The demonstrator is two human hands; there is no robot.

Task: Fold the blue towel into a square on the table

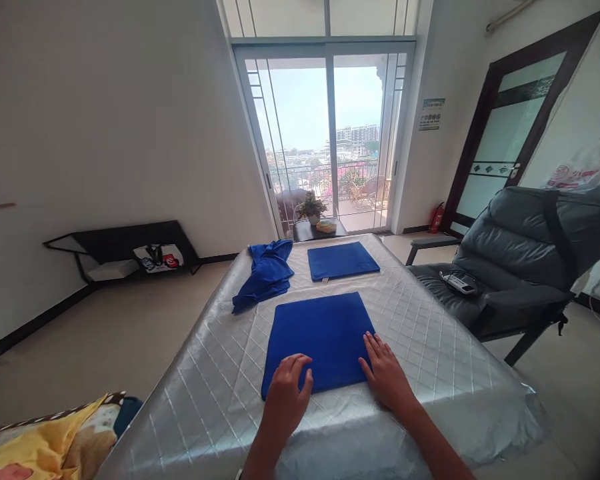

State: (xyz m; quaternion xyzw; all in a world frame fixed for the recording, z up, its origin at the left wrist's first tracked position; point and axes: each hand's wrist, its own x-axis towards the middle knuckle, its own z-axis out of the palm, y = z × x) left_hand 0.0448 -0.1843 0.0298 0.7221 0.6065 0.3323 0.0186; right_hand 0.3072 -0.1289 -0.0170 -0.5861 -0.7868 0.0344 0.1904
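Observation:
A flat blue cloth piece (320, 333), roughly rectangular and smooth, lies at the near part of the quilted silver mattress (405, 320). Over its near left corner is my left hand (290, 390), with curved fingers and the thumb held apart. My right hand (384, 367) rests along its right edge, fingers stretched out flat. Neither hand grips anything. Beyond it, a second flat blue cloth piece (344, 260) lies with a small white tag at its near edge. To the left of that, a crumpled blue cloth (266, 273) is heaped near the mattress edge.
A grey reclining chair (510, 253) stands on the right with a small device (459, 283) on its seat. At the far end is a small table (305, 231) with a potted plant (312, 208). Yellow patterned bedding (55, 440) sits at lower left.

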